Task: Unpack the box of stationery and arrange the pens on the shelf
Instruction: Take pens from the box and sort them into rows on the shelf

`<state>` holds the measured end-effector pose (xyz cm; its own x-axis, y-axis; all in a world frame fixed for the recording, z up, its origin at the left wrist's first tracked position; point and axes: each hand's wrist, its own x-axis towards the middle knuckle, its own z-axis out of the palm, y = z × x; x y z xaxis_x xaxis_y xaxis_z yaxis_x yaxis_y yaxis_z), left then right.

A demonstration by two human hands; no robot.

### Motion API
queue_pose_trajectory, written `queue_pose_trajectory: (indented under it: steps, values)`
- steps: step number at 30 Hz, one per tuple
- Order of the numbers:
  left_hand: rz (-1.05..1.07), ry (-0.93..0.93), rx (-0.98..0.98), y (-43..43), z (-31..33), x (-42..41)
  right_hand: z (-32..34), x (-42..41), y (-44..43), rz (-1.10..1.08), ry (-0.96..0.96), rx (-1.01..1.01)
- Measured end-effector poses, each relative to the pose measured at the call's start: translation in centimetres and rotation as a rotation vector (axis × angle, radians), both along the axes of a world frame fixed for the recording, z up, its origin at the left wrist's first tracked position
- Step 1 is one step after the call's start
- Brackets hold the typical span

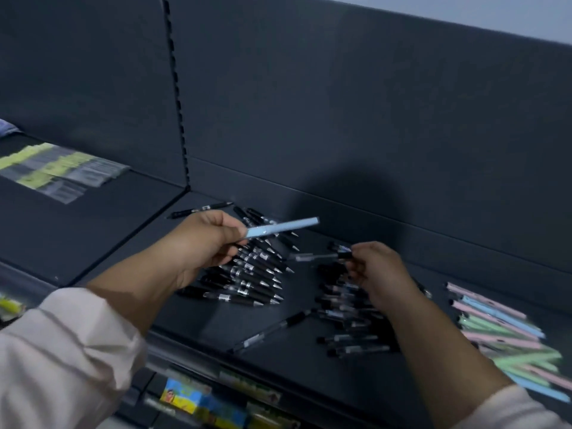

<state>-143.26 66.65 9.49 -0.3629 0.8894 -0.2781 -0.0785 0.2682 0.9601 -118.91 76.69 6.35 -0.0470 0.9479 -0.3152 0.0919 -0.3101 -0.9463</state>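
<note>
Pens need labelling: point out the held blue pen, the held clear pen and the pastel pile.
blue pen (pixel 283 227): head view, middle of its barrel.
clear pen (pixel 312 257): head view, its transparent barrel.
pastel pile (pixel 498 319): head view, a pen mid-pile.

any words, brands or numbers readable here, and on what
None can be read.
Clear packets at far left: yellow and grey print, blurred.
Colourful boxes at the bottom: print blurred.
Black pens: barrel labels too small.
Light blue pen in the left hand: no print seen.
</note>
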Motion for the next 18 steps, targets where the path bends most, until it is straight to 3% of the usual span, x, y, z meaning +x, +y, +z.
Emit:
queue_pose_trajectory:
  steps: [4,8,14,18]
  values:
    - [-0.118,0.045,-0.024,1.7,-0.2,3.3,-0.8,4.6,0.0,-0.066,-0.160,-0.016]
    - [-0.229,0.053,-0.009,3.3,-0.5,7.3,-0.5,7.2,-1.2,-0.119,-0.274,0.139]
    - [-0.396,0.137,-0.014,5.3,-1.0,14.5,1.2,10.5,-2.5,-0.041,0.159,0.046]
    - [-0.513,0.235,0.028,6.5,-1.5,19.7,1.0,15.3,-2.6,-0.109,0.163,0.055]
